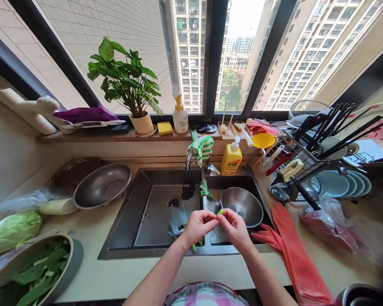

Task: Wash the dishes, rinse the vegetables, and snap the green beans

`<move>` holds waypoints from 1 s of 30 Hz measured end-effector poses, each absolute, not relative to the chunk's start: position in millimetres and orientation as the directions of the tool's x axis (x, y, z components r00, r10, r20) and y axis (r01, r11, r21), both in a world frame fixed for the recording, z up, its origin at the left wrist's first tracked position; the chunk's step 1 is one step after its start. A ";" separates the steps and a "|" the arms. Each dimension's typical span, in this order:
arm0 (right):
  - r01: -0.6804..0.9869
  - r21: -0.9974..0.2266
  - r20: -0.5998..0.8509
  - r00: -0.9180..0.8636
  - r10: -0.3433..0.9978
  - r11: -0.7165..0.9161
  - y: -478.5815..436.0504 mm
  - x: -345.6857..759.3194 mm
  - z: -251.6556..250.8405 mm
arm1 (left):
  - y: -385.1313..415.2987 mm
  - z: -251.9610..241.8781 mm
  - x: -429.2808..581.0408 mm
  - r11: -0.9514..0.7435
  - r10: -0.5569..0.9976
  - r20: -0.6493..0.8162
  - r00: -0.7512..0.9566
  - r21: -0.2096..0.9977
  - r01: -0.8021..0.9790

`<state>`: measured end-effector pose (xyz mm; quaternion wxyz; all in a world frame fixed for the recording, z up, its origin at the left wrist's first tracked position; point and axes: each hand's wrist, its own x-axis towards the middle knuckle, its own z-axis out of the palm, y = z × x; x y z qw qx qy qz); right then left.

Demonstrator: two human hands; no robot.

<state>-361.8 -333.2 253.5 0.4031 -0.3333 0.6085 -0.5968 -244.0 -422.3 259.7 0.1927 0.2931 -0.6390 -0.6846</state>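
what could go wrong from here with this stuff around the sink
The small green piece pinched at the right hand's fingertips could slip and fall into the sink. The plastic bag in the left basin might slide over the nearby drain if water runs. The red rubber gloves beside the right basin could get splashed.

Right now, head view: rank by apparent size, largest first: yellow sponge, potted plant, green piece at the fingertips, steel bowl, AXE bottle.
1. Potted plant
2. Steel bowl, partly covered
3. AXE bottle
4. Yellow sponge
5. Green piece, only partly visible, so full size unsure
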 end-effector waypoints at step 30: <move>0.178 -0.982 -0.097 -0.231 -0.968 0.056 -365.4 -461.5 238.2 | -398.5 237.3 -340.5 -0.637 -0.708 -0.352 -0.612 0.692 0.339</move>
